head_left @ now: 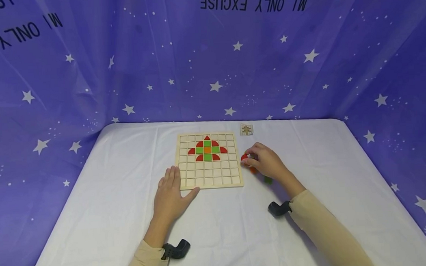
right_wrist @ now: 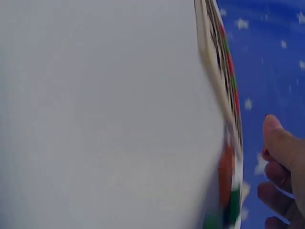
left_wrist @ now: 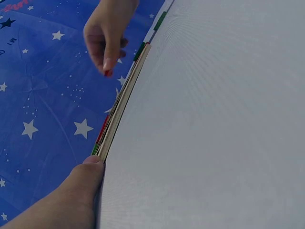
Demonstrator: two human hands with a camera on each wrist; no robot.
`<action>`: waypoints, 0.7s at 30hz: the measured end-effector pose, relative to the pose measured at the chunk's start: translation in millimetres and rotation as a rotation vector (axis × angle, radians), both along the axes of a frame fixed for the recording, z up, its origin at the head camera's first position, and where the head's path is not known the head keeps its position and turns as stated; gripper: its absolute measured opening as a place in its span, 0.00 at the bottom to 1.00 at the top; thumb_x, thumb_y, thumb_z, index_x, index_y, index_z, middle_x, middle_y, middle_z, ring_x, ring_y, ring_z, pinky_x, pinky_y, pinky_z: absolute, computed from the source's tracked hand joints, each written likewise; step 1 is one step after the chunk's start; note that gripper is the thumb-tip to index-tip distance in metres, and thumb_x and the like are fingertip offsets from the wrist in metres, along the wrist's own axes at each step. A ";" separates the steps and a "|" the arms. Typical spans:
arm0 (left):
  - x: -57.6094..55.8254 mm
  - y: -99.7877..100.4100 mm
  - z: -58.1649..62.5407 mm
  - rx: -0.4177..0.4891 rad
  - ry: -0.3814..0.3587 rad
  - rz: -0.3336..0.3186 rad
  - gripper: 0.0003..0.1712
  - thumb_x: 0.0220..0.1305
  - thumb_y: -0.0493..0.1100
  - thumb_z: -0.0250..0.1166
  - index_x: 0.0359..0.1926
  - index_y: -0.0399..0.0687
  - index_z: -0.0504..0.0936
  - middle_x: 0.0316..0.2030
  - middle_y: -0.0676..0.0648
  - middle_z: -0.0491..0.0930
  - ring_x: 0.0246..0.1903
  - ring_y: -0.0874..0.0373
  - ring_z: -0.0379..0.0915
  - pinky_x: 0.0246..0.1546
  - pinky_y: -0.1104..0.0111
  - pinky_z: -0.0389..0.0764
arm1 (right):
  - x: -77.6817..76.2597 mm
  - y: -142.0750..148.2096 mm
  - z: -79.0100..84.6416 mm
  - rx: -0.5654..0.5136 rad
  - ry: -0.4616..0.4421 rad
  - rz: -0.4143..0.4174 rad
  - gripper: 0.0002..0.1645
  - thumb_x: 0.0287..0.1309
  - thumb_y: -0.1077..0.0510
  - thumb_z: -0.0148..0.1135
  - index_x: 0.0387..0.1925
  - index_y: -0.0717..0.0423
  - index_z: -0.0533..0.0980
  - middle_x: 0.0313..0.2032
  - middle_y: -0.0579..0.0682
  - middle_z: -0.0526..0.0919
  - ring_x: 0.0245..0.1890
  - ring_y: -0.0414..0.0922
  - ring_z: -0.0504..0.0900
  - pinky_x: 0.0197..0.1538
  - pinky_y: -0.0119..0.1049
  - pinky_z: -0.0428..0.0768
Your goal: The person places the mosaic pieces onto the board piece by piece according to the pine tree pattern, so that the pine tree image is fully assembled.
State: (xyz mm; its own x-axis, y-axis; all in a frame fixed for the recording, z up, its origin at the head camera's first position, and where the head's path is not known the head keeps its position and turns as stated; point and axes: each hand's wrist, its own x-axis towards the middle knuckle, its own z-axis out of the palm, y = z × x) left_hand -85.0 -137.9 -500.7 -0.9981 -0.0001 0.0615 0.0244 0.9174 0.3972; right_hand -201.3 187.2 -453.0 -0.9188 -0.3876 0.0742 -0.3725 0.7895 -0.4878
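Observation:
A wooden grid board lies on the white table with red, green and orange pieces set in its upper middle squares. My left hand rests along the board's lower left corner, fingers straight at the left side and thumb at the near edge. Just right of the board, my right hand pinches a small red piece between thumb and fingertips. The left wrist view shows that red piece held above the table. Under and beside the right hand lie an orange piece and a green piece, partly hidden.
A small pattern card lies beyond the board's far right corner. A dark wrist-camera mount sits on the left sleeve and another mount on the right. A purple star-printed curtain stands behind the table.

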 end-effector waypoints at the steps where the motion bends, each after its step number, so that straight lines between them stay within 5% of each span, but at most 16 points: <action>1: -0.1 0.1 0.0 -0.001 0.003 0.000 0.62 0.61 0.76 0.55 0.77 0.35 0.48 0.78 0.37 0.48 0.78 0.42 0.41 0.77 0.49 0.49 | -0.6 -9.4 0.5 0.002 0.002 0.011 0.21 0.59 0.43 0.68 0.47 0.52 0.83 0.37 0.45 0.78 0.33 0.42 0.74 0.36 0.36 0.74; 13: 0.1 -0.1 1.1 -0.005 0.005 -0.006 0.62 0.61 0.77 0.54 0.77 0.35 0.48 0.78 0.37 0.48 0.78 0.43 0.41 0.77 0.49 0.50 | 4.1 -111.0 -0.9 0.104 0.070 0.150 0.24 0.60 0.37 0.65 0.48 0.50 0.84 0.41 0.44 0.80 0.41 0.43 0.81 0.46 0.41 0.82; 21: -0.6 -1.4 0.1 -0.008 0.010 -0.010 0.62 0.61 0.77 0.53 0.77 0.35 0.48 0.78 0.37 0.49 0.78 0.43 0.42 0.77 0.49 0.50 | 8.5 -154.3 -8.9 0.153 0.151 0.200 0.20 0.61 0.39 0.65 0.45 0.46 0.84 0.41 0.42 0.81 0.40 0.39 0.80 0.44 0.37 0.82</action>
State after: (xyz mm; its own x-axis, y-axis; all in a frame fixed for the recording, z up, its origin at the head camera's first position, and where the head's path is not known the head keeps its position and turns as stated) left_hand -85.5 -139.3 -500.6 -0.9974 0.0107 0.0714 0.0377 0.9204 0.3892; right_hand -192.8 32.9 -461.9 -0.8059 -0.5775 0.1307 -0.5876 0.7530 -0.2960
